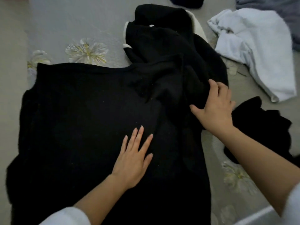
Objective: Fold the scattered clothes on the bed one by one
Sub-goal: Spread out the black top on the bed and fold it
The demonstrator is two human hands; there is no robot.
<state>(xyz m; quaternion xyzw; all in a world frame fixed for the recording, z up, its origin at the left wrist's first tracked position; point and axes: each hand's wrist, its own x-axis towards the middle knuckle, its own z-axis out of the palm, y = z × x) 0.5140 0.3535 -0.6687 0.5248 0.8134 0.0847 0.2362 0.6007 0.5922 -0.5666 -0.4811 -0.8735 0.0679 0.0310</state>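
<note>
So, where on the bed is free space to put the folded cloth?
The bare sheet on the far left, beyond the spread black garment, is free. The right side is crowded: the white garment, a small black item, and the right hand on the bunched black cloth.

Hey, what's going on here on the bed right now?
A person is working on a large black garment spread over the floral bedsheet. The left hand lies flat on the smoothed part, fingers spread. The right hand presses on the bunched-up black fabric at the garment's right side, which is not yet laid flat. A white garment and another black piece lie unfolded to the right.
</note>
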